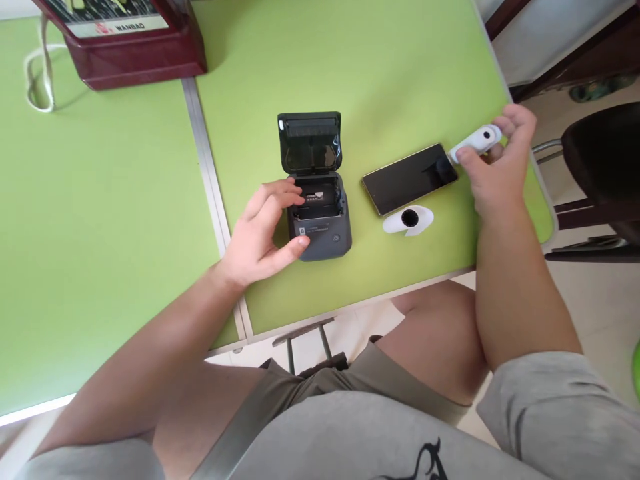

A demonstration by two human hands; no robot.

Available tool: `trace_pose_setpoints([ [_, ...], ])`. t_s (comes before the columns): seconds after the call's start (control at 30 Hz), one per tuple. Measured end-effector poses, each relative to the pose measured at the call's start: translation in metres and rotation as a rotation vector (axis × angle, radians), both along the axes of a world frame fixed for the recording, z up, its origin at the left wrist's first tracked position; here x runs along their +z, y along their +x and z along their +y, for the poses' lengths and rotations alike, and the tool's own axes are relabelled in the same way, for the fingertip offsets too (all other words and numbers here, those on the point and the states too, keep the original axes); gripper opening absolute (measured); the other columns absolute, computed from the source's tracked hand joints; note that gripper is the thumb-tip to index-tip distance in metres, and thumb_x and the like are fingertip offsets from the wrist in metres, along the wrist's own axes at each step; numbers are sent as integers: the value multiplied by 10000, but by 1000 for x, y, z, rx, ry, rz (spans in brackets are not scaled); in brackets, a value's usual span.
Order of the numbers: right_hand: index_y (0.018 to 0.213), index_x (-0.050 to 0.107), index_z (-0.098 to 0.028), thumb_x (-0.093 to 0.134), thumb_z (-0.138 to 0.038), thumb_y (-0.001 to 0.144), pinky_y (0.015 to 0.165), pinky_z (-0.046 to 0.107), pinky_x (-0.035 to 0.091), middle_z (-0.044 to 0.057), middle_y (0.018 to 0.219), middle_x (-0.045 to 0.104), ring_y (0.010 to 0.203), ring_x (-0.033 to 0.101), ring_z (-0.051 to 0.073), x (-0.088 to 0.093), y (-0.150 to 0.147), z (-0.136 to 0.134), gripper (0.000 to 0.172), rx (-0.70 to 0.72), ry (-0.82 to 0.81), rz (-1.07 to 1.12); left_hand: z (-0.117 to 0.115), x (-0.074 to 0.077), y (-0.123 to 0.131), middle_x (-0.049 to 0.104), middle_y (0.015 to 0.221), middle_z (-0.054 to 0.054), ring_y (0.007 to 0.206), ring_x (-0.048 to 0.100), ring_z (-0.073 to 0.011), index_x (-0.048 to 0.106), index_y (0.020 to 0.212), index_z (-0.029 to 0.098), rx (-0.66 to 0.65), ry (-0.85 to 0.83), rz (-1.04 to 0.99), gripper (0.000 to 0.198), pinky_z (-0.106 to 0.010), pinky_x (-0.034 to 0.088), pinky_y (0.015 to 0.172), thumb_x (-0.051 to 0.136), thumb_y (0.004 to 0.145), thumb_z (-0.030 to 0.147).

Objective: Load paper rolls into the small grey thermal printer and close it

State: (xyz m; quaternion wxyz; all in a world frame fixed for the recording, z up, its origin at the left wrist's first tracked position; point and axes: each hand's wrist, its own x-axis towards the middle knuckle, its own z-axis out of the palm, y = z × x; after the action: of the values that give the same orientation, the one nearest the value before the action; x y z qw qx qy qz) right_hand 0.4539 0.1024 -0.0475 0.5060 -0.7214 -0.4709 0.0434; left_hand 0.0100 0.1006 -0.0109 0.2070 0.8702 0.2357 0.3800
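Note:
A dark grey label printer [326, 243] stands on the green table with its lid [311, 143] raised and its paper bay exposed; no roll shows in the bay. My left hand [260, 233] rests at the printer's left side, fingers spread, fingertips over the bay's edge and thumb over the front panel. At the right, my right hand [503, 157] pinches a small white label roll [475, 143] between thumb and fingers, just beyond the end of a black phone [411, 179]. Another white label roll [425, 218] with a dark core lies below the phone, its loose end sticking out.
A dark red appliance marked WANBAO [145, 60] stands at the back left, with a white cord [47, 80] beside it. A metal seam [207, 167] crosses the green table [100, 233] left of the printer. A dark chair [605, 160] is beyond the right edge.

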Motion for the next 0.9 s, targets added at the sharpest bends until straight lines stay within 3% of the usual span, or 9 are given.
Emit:
trace_pose_setpoints([
  [0.07,1192,583,-274,782,145,554,775,321,552,143,1306,633,890,711,160,8,-5,-1,789,-16,-45,55,0,1,0,682,1270,-170,1308,650,-356,590,1258,205,-2,-13,-3,397,-555,581,1080,579,1004,511],
  [0.13,1109,591,-259,775,160,540,730,319,519,101,1156,669,783,668,143,13,-11,-1,730,-50,-67,82,0,1,-1,679,1279,-165,1315,647,-353,588,1264,214,-3,-25,4,384,-562,575,1090,570,1009,500],
  [0.33,972,504,-263,614,155,639,729,311,454,46,1003,645,771,583,140,16,-21,4,546,-117,-23,58,0,-2,-1,688,1288,-120,1316,645,-341,578,1249,300,16,-55,-14,351,-562,579,1085,558,1001,549],
  [0.43,928,444,-273,544,129,607,713,298,444,13,946,578,772,556,130,33,-31,5,525,-165,123,59,0,-3,1,686,1274,-122,1314,643,-337,567,1247,302,23,-52,-16,360,-570,578,1086,536,1009,570],
  [0.47,912,446,-271,541,101,603,704,296,443,7,925,547,776,549,126,43,-39,4,493,-125,226,54,0,-3,1,684,1261,-130,1308,645,-334,562,1253,290,22,-44,-22,369,-571,578,1085,530,1013,569],
  [0.53,922,512,-250,585,6,639,687,300,447,16,931,509,812,538,126,68,-62,0,388,115,508,-1,-1,-4,2,670,1258,-148,1301,643,-325,543,1287,269,31,-37,-28,406,-558,590,1066,524,1018,572],
  [0.63,1057,650,-223,663,-137,754,718,344,475,35,1031,601,885,596,153,100,-109,-13,315,490,580,-277,-3,-8,2,612,1378,-179,1357,598,-317,491,1395,263,115,-98,13,533,-509,620,1009,527,1005,624],
  [0.73,1154,691,-282,698,-183,794,692,375,531,25,1033,744,853,700,202,115,-154,-26,373,628,377,-391,-2,-14,0,555,1499,-197,1407,570,-332,437,1486,243,227,-181,69,672,-486,627,990,532,986,682],
  [0.9,1207,628,-346,681,-191,831,954,443,599,21,1167,760,1059,741,257,123,-200,-32,410,675,-116,-458,-1,-21,-1,630,1471,-162,1329,657,-341,391,1557,223,226,-269,128,767,-496,577,1087,517,980,714],
])
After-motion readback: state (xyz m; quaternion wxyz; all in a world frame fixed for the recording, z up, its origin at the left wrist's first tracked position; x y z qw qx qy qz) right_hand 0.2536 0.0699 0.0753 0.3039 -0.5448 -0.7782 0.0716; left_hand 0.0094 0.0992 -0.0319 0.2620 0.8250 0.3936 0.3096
